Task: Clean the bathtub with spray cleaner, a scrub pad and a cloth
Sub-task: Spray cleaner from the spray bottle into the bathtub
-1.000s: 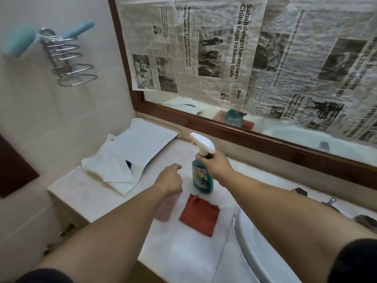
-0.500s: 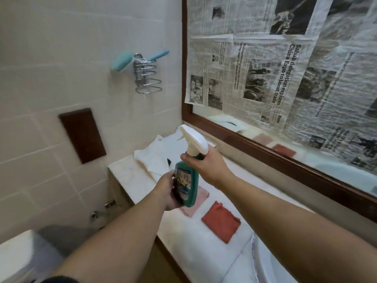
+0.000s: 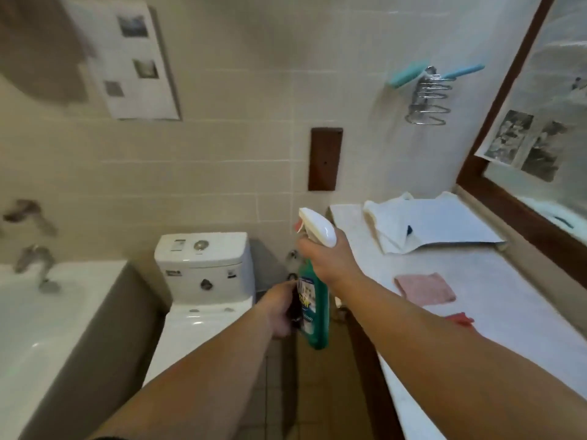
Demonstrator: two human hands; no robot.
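Note:
A green spray bottle (image 3: pixel 315 315) with a white trigger head hangs in the air above the floor, between the toilet and the counter. My right hand (image 3: pixel 327 263) grips its neck just under the trigger. Lower down, my left hand (image 3: pixel 279 309) holds the bottle's body from the left side. The white bathtub (image 3: pixel 35 319) lies at the far left, with blurred metal taps (image 3: pixel 35 258) above its rim. On the marble counter (image 3: pixel 495 312) to the right lie a pink cloth (image 3: pixel 425 289) and, partly behind my right forearm, a red cloth (image 3: pixel 461 319).
A white toilet (image 3: pixel 203 274) stands between the tub and the counter. Folded white towels and paper (image 3: pixel 422 225) lie at the counter's far end. A wire holder with a teal brush (image 3: pixel 428 96) hangs on the tiled wall. A newspaper-covered mirror (image 3: pixel 546 128) runs along the right.
The view has swung left from the counter to the toilet and tub. The bottle was lifted off the counter and carried left. My left hand has come onto its body.

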